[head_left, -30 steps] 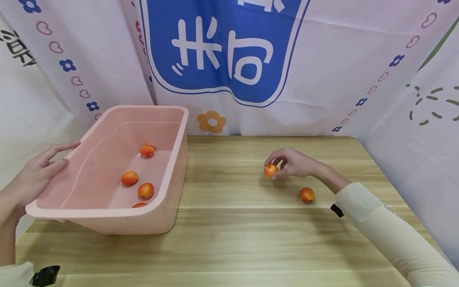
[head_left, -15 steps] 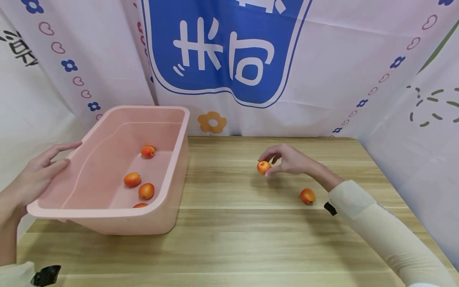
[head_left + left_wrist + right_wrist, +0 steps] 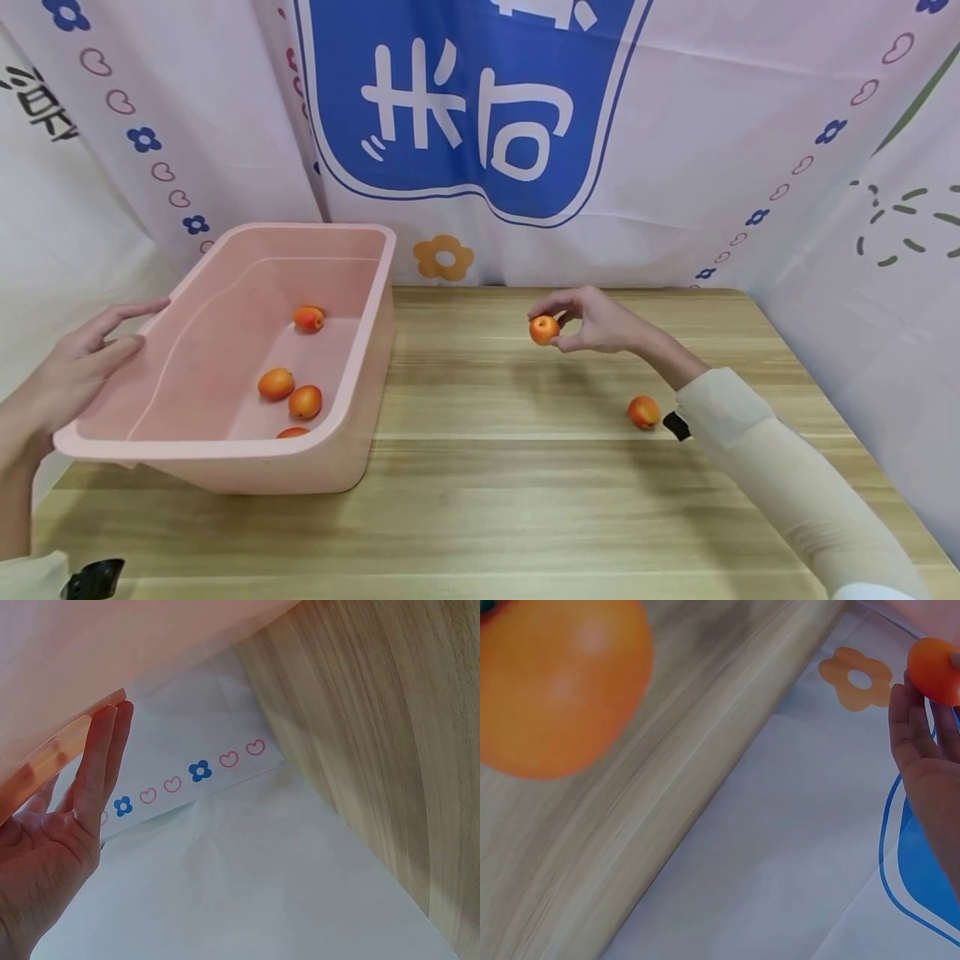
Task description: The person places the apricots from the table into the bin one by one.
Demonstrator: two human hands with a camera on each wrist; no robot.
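Note:
My left hand (image 3: 71, 362) grips the left rim of a pink plastic tub (image 3: 378, 287); its thumb lies over the rim. In the left wrist view, long fingers (image 3: 97, 761) reach up along the outside of the tub. Several orange fruits, one of them an oval fruit (image 3: 277, 384), lie on the tub floor, the front one partly hidden by the rim. My right hand (image 3: 596, 321) pinches a small round orange fruit (image 3: 543, 330) between thumb and fingers, above the table. Another orange fruit (image 3: 643, 412) rests on the wood below the right forearm.
The wood-grain table (image 3: 487, 517) carries the tub at its left. A white printed cloth (image 3: 660, 125) with a blue sign hangs right behind the table's back edge, and cloth also closes in both sides.
My right hand has lifted its orange fruit off the table and carried it slightly left and up. One fruit in the tub has rolled a little towards its neighbour. The left hand stays put.

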